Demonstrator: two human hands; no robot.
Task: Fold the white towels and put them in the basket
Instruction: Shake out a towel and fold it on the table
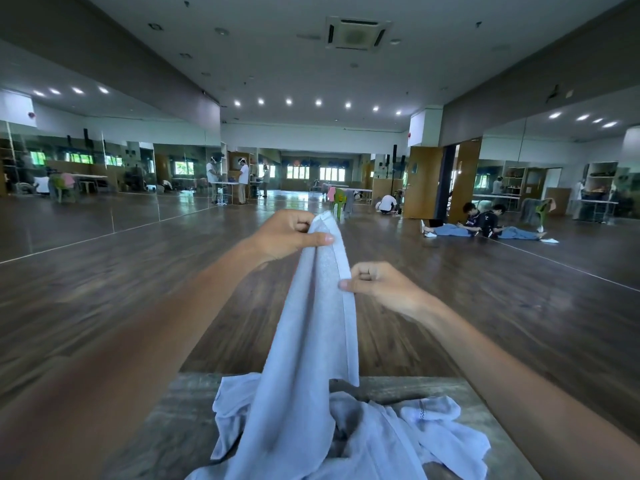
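White cloth hangs between two raised hands: a long white terry towel (318, 323), gathered into a narrow drape with a hemmed edge running down its right side. The left hand (285, 233) has hold of the top end, with the thumb laid flat across the front of the fabric and the fingers curled in behind it. The right hand (379, 284) sits lower than the left and just to its right. It pinches the hemmed edge between the thumb tip and tightly curled fingers. Both bare forearms reach forward from the bottom corners of the view.

Below the hands the towel falls straight down onto a heap of crumpled white towels (426, 438) — its lower end seems to merge with the heap, and the folds make it hard to tell where one piece stops. The heap lies under and between the forearms on a grey weathered wooden table (180, 420).

Beyond the hands stretches a dark wood-plank floor (138, 271). Far off past the right hand, a person in blue trousers (450, 231) lies on that floor — close against a mirrored wall (571, 174).
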